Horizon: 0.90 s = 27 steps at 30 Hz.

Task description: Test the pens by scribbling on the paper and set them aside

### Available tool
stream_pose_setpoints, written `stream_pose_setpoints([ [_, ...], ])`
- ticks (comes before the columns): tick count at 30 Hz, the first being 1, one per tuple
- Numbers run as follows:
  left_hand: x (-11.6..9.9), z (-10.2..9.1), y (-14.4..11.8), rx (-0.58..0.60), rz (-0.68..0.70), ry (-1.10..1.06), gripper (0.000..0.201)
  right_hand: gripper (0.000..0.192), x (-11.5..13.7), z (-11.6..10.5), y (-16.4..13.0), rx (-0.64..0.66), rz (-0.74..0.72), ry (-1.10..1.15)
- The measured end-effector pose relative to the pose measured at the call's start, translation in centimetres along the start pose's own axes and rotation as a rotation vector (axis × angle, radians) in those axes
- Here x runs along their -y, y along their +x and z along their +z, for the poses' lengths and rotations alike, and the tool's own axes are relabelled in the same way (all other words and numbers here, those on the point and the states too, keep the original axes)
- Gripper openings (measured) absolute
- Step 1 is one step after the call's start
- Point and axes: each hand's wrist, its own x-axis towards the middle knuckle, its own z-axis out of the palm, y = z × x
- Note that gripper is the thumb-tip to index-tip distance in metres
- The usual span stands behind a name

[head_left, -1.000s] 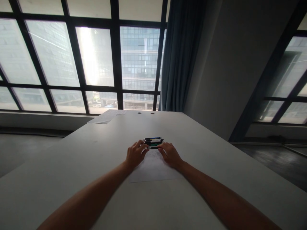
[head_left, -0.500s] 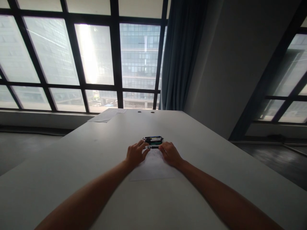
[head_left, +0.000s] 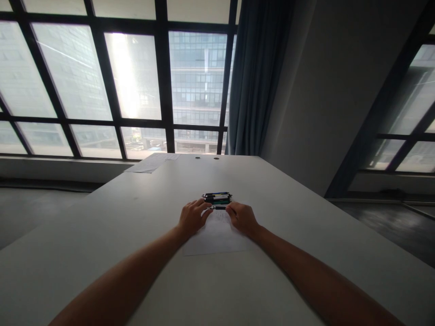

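Observation:
Between my two hands a black pen [head_left: 220, 208] with a clear or silvery left part lies crosswise above a sheet of paper [head_left: 217, 242]. My left hand [head_left: 193, 216] pinches its left end between thumb and fingers. At the other end, my right hand [head_left: 242, 216] has its fingers closed on the pen's tip. Just beyond the hands lie several pens [head_left: 216, 197] side by side, mostly dark, with white, blue and green parts. Faint writing shows on the paper, whose sides are partly covered by my hands.
The white table [head_left: 142, 235] stretches away toward the windows. Loose papers [head_left: 149, 164] lie at its far left corner. Two small dark round spots [head_left: 216, 158] are near the far edge. A blue curtain [head_left: 253, 90] and a wall stand behind on the right.
My right hand has shifted very slightly, its fingers now more curled at the pen's right end. The left hand stays nearly still, and the row of pens has not moved.

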Motion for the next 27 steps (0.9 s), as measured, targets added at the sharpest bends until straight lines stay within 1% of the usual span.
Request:
stream_pose_setpoints([
  [5, -0.1, 0.0, -0.1, -0.001, -0.011, -0.023, 0.021, 0.035, 0.1, -0.1, 0.0, 0.020, 0.064, -0.018],
  [7, -0.1, 0.0, -0.1, -0.007, -0.009, -0.023, 0.022, 0.036, 0.1, -0.1, 0.0, 0.026, 0.068, 0.001],
  [13, 0.0, 0.1, -0.1, -0.023, 0.021, -0.009, 0.022, 0.037, -0.3, -0.1, 0.0, 0.068, 0.014, 0.077],
  [17, 0.1, 0.0, 0.1, -0.047, 0.062, 0.050, 0.022, 0.039, -0.6, 0.1, 0.0, 0.047, 0.007, 0.077],
  [21, 0.4, 0.1, 0.3, -0.050, 0.117, 0.086, 0.022, 0.041, -0.4, 0.2, -0.1, 0.031, -0.012, 0.123],
  [24, 0.5, 0.4, 0.4, -0.024, 0.179, 0.032, 0.026, 0.044, 0.0, 0.2, -0.2, 0.003, -0.035, 0.180],
  [27, 0.4, 0.4, 0.4, 0.030, 0.167, -0.012, 0.033, 0.045, 0.4, 0.2, -0.3, -0.020, -0.043, 0.213],
])
